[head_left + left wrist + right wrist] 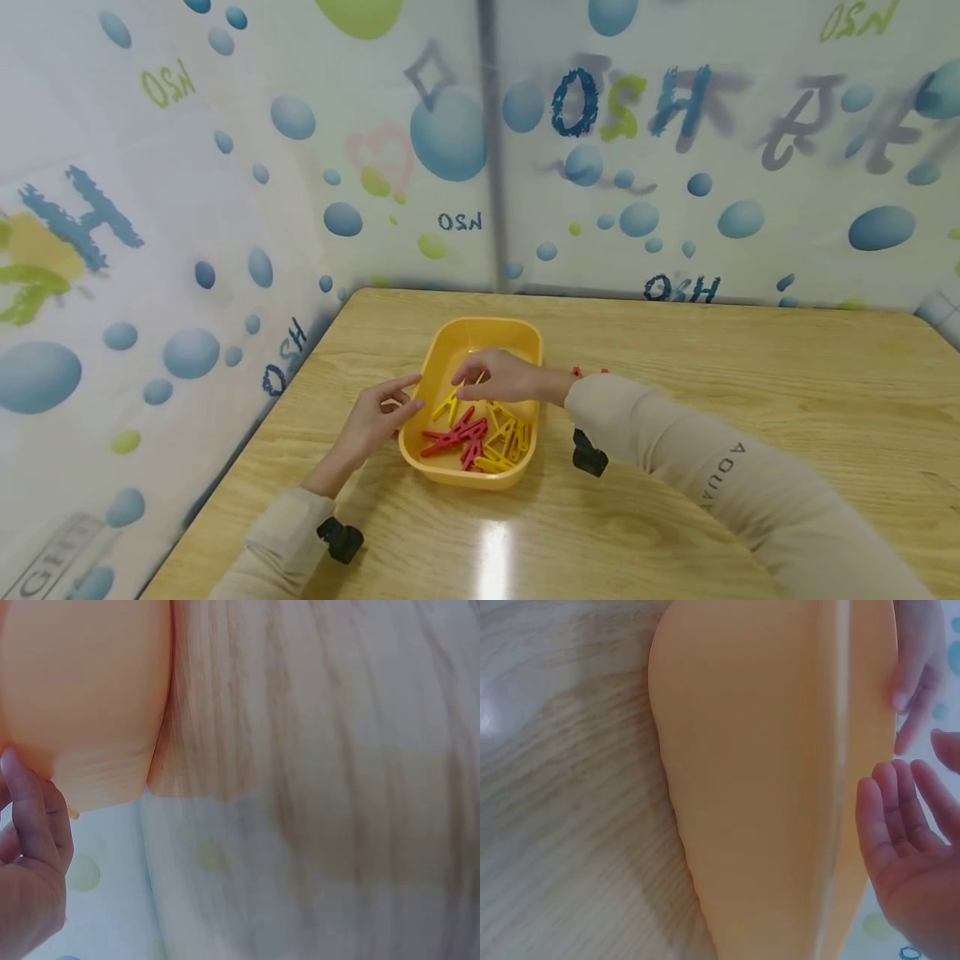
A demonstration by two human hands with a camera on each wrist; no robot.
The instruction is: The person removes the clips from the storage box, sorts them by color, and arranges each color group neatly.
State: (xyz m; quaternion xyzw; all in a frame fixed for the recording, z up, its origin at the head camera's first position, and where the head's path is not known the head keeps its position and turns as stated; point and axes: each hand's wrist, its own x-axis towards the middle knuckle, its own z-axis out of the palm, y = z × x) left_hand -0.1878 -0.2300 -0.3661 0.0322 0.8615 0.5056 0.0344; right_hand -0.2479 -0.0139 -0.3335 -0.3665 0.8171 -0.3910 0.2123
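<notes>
Head view: the yellow plastic oval tub (459, 477) stands on the pale wood-grain worktop (427, 550). At its nine o'clock is the left hand (378, 417), loosely spread, thumb and forefinger touching the rim; its remaining fingers are partly tucked out of sight. The right hand (497, 377) hangs over the tub's middle, fingers relaxed and slightly bent, with nothing seen in its grasp; it hides part of the tub's floor and, with its wrist, the rim towards two o'clock. Just below its fingertips, a single yellow plastic clip (455, 398) is partly covered. Red plastic clips (471, 430) overlap around six to seven o'clock inside the tub, yellow plastic clips (517, 440) around four to five, too tangled to count. Beyond the beige sleeve (697, 467), towards three o'clock of the tub, two red tips (576, 372) poke out, the rest covered.

Both wrist views crop the tub, and its walls block the contents; the right thumb is cut by the frame edge.

The sleeve's dark print reads "AQUA", its continuation curving away. On the pale patterned wall covering (675, 175), blue-and-green lettering resembles a mirrored "H2O"; faint grey characters at one o'clock are unclear, and "GHT" at seven o'clock is cut off.
</notes>
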